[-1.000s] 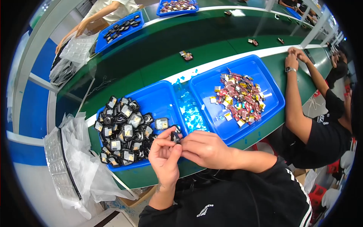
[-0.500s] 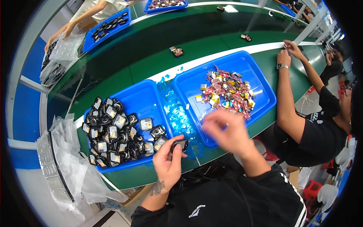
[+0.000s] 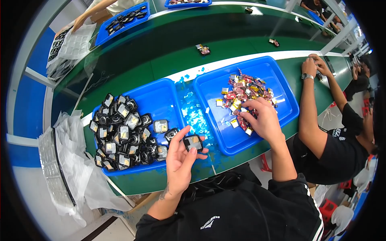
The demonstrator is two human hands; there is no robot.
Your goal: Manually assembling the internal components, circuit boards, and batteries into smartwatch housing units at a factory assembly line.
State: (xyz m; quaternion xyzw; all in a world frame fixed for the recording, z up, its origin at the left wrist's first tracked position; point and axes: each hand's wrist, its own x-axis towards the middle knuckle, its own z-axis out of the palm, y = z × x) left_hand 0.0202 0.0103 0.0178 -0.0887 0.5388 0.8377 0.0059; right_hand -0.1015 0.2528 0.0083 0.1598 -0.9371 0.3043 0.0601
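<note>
My left hand (image 3: 179,164) holds a black square casing (image 3: 193,143) with rounded corners between thumb and fingers, a pale patch showing on its upward face. It is just in front of the left blue tray (image 3: 155,93), where many similar black casings (image 3: 124,132) lie heaped. Over the right blue tray (image 3: 277,66) reaches my right hand (image 3: 263,120), thumb and fingers apart and bent toward the pile. That pile holds small red circuit boards (image 3: 230,96) with yellow and silvery parts. Whether the fingertips touch any piece, I cannot tell.
Blue scraps (image 3: 195,114) litter the gap between the trays. On the green belt beyond lie small board assemblies (image 3: 203,50). Clear plastic sheets (image 3: 74,160) stand at the left. A co-worker's arms (image 3: 311,96) rest at the table on the right. Another blue tray (image 3: 120,24) stands at the far left.
My right hand has moved from the right tray's near edge to over the board pile. My left hand has tilted the casing so its face shows more. The view has shifted slightly.
</note>
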